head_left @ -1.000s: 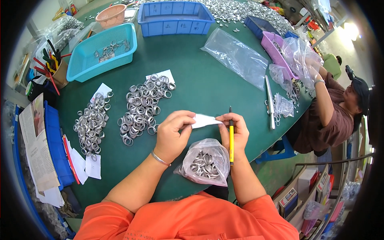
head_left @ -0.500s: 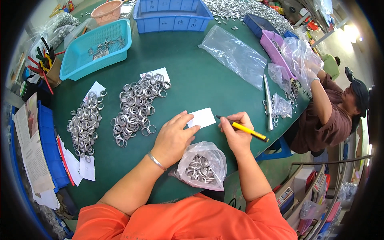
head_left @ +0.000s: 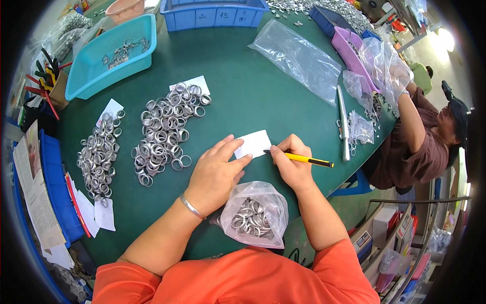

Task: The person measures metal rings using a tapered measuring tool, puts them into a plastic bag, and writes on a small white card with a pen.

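A small white paper slip (head_left: 254, 144) lies on the green table in front of me. My left hand (head_left: 215, 169) rests flat beside it, fingers spread, with the index finger and thumb touching its left edge. In my right hand (head_left: 293, 164) is a yellow marker pen (head_left: 304, 158), its black tip at the slip's right side. Between my forearms stands an open clear plastic bag (head_left: 255, 215) holding many metal rings (head_left: 251, 218). To the left, two piles of similar rings (head_left: 164, 131) (head_left: 98, 162) lie on the table, each with white slips at its edge.
A turquoise basket (head_left: 111, 83) and a blue bin (head_left: 215, 20) stand at the far side. An empty plastic bag (head_left: 298, 58) lies flat at far right, near a tapered metal rod (head_left: 343, 124). A co-worker (head_left: 412, 137) handles a bag beside a purple basket (head_left: 352, 58).
The marker's tip has come left onto the slip's right side, and the pen lies flatter in my right hand. My left hand stays at the slip. The whole view has shifted slightly.
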Demonstrator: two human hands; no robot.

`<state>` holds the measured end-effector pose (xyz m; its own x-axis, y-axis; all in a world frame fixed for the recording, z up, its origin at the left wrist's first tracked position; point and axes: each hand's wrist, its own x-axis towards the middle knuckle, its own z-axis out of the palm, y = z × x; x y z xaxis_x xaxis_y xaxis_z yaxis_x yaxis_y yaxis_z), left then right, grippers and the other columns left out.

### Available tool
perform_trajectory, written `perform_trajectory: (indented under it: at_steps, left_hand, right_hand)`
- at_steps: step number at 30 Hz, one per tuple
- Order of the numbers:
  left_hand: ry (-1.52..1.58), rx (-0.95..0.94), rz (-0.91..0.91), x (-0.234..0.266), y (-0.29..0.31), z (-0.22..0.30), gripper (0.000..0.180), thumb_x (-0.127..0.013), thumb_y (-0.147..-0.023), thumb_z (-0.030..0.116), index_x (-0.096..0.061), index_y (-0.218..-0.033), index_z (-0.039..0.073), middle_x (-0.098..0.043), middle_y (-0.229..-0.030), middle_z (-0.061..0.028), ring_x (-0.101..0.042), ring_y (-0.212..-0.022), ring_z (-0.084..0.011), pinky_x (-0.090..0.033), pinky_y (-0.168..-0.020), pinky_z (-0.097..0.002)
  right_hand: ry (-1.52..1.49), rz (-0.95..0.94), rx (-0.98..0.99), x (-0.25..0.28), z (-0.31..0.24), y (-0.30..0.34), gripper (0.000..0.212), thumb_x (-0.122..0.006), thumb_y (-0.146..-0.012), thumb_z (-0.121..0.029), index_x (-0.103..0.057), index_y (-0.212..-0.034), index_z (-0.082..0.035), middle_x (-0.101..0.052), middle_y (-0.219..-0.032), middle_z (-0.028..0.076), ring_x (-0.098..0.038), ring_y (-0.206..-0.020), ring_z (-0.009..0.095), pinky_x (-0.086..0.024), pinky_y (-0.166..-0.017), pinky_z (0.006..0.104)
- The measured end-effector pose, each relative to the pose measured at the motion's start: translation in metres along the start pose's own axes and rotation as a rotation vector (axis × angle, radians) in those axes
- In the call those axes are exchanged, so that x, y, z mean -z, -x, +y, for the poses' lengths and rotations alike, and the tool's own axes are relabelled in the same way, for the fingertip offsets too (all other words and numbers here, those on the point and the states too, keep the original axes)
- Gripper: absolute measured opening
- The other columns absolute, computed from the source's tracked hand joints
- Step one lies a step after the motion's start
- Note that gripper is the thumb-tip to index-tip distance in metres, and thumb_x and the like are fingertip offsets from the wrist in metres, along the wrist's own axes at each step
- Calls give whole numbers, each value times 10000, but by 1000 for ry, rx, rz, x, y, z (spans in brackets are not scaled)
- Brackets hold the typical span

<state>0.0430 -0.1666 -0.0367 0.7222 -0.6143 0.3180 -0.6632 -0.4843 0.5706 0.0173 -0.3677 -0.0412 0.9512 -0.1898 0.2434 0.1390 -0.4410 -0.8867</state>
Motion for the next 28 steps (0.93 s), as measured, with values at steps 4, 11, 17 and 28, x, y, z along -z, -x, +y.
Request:
perform_trajectory:
  at_steps: [4,11,17,28]
  left_hand:
    - [-6,10,-3,0,1,-1,399,-720,-654,68,-652,-1040,137,-516,-1232,-88,-481,-1172,-314,-429,-914,-409]
    - [10,8,-10,1,0,0,405,-717,-651,60,-652,-1046,126,-513,-1236,-93,-477,-1176,-319,-425,-920,-411]
    - [13,14,-13,1,1,0,407,-716,-653,63,-651,-1050,124,-513,-1235,-96,-475,-1176,-323,-421,-926,-413]
    - [19,0,-16,1,0,0,342,-683,-691,59,-649,-1029,97,-518,-1225,-128,-470,-1180,-319,-416,-921,-408]
  right_hand:
    - [55,-5,51,-2,-3,-1,219,-639,-759,-43,-460,-634,-24,-488,-554,44,-452,-485,112,-360,-454,270]
    - [55,17,68,1,1,0,213,-633,-756,-40,-458,-637,-22,-486,-546,56,-446,-469,123,-359,-443,274]
    - [85,63,76,-2,-2,-1,211,-634,-750,-37,-455,-638,-22,-488,-548,67,-447,-464,139,-365,-447,274]
    - [90,39,119,2,1,-2,225,-629,-737,-44,-433,-628,-25,-469,-542,70,-446,-463,156,-354,-442,290]
